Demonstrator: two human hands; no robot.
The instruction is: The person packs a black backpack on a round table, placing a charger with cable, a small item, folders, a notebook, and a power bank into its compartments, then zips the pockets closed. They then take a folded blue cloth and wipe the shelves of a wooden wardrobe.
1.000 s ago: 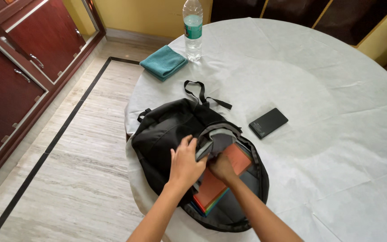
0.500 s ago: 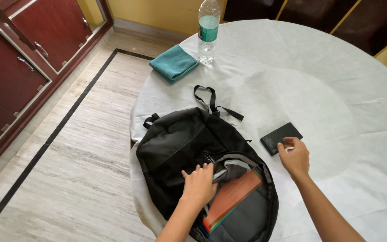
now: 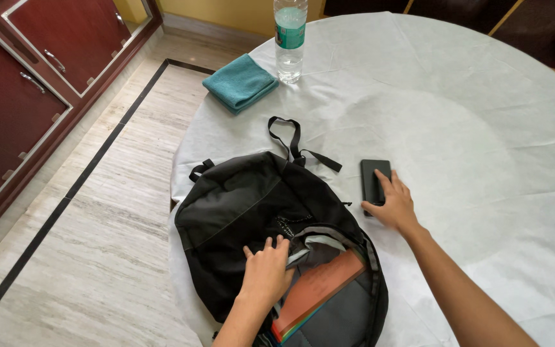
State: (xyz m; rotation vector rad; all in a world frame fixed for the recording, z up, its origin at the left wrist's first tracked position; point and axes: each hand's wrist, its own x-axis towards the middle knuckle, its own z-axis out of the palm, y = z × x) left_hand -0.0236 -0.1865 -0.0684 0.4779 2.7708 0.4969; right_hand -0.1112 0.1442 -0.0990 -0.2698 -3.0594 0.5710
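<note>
A: While the phone (image 3: 375,180) lies flat on the table (image 3: 483,128), note its long axis: runs near-to-far, top end tilted a bit left. It sits just right of the bag (image 3: 252,212), by the strap (image 3: 293,142).

B: Bag axis?

A: Diagonal, handle end far-left, open mouth near-right w/ a reddish book (image 3: 319,289) showing inside. Bag overhangs the table's left edge.

B: Surface, room?

A: Round table, white creased cloth. Teal towel (image 3: 240,81), folded, at far left edge; clear bottle (image 3: 289,38) upright just right of it. Pale striped floor w/ dark border line to the left, dark red cabinets (image 3: 27,83) along that wall.

B: Hands?

A: Right hand (image 3: 393,204) reaches fwd, arm extended from lower right, palm down, fingers spread loose and resting on the phone's near half; not closed round it, thumb on the left side. Left hand (image 3: 266,273) comes up from bottom centre, palm down on the bag's opening edge, fingers curled over the flap. Can't tell if it pinches the fabric or just presses.
</note>
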